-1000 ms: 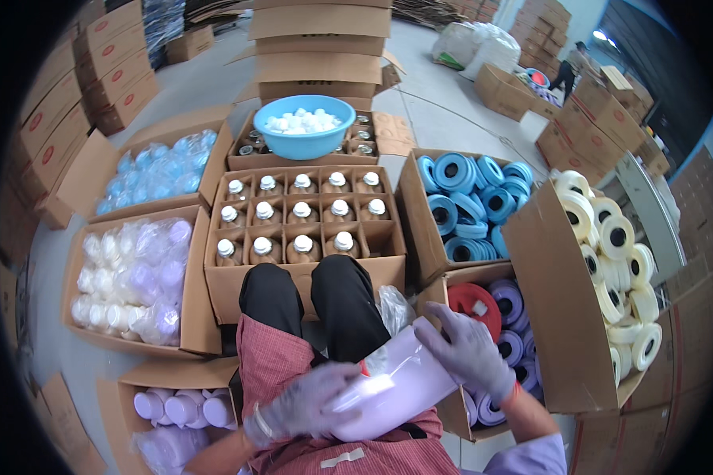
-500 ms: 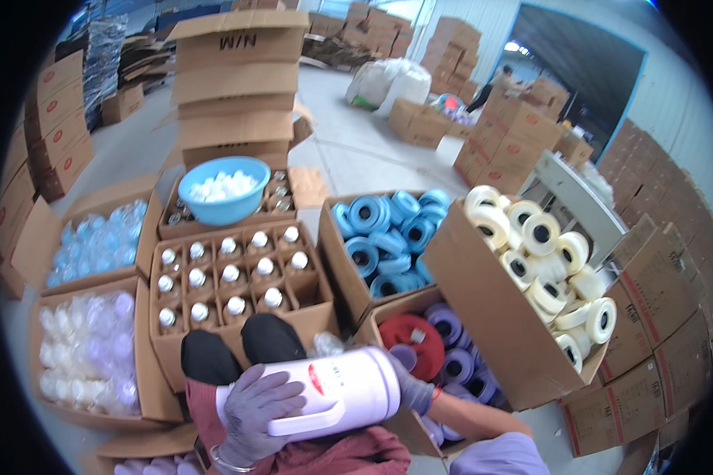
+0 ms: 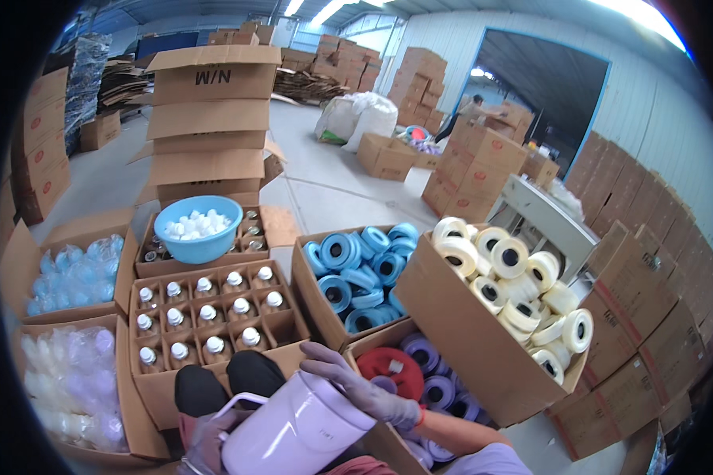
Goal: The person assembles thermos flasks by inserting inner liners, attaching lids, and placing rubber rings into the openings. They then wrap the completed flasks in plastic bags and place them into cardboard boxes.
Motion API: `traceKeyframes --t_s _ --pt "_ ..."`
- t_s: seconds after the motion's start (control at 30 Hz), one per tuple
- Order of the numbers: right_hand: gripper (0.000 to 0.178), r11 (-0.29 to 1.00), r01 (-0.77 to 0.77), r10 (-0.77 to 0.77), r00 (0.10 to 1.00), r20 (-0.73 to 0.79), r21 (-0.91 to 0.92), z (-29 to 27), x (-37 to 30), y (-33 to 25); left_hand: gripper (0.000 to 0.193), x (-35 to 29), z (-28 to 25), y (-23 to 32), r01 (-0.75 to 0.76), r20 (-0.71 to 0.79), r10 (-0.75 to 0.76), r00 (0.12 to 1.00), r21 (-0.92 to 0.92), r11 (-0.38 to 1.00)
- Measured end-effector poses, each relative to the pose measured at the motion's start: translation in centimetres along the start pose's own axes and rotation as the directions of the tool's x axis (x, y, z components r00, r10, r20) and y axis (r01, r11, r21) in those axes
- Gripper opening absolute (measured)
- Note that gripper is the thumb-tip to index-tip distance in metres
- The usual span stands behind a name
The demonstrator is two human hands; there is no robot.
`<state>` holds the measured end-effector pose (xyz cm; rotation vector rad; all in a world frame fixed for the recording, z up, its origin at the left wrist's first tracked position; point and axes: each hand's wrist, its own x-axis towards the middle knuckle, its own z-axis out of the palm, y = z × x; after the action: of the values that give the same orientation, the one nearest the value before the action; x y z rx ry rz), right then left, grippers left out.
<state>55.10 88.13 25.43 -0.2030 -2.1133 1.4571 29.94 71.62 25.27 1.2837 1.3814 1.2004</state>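
Note:
A pale lilac thermos jug (image 3: 297, 423) with a side handle lies tilted across my lap, its wider end raised to the right. My left hand (image 3: 202, 439), in a grey glove, holds it near the handle side and lower end; those fingers are partly hidden and blurred. My right hand (image 3: 368, 392), also gloved, rests with its fingers stretched out along the raised end of the jug. Just beyond my knees stands a divided carton (image 3: 222, 352) of bottles with white caps.
Blue ring-shaped parts (image 3: 364, 277) fill a carton ahead. A tilted carton (image 3: 483, 340) of cream rings stands at right, above a box with purple rings (image 3: 440, 392) and a red round piece (image 3: 392, 372). A blue basin (image 3: 198, 245) holds white caps. Bagged cups (image 3: 75, 380) sit at left.
The jug has turned, its right end now raised and its handle toward the upper left. My right hand has moved from behind its end onto the rim. My left hand has shifted lower left.

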Motion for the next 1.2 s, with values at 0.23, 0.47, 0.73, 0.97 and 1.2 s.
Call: traceKeyframes --t_s 0.23,0.47,0.73,0.97,1.2 --pt "0.039 0.705 -0.396 0.563 0.817 -0.125 0.588 0.5 0.4 1.7 0.023 0.4 1.7 -3.0 -0.34 -0.255 0.372 0.893 0.162 0.926" --pt "0.074 0.945 0.251 -0.167 0.921 0.352 -0.209 -0.5 2.9 -5.0 0.027 -2.3 1.1 -4.0 0.148 -0.037 -0.159 0.987 -0.195 0.969" --pt "0.053 0.468 -0.435 0.743 0.665 -0.076 0.769 0.8 -4.3 1.9 0.022 -0.3 4.4 -1.0 -0.462 -0.106 0.543 0.833 0.405 0.789" --pt "0.074 0.979 -0.114 0.118 0.993 0.016 -0.166 0.9 -2.0 -2.2 0.024 -3.4 2.7 -6.5 0.214 -0.163 -0.312 0.936 -0.439 0.872" --pt "0.067 0.895 -0.432 0.433 0.901 0.024 0.108 2.5 -5.9 -0.2 0.02 -6.0 7.2 -7.5 0.127 -0.381 -0.242 0.892 -0.303 0.945"
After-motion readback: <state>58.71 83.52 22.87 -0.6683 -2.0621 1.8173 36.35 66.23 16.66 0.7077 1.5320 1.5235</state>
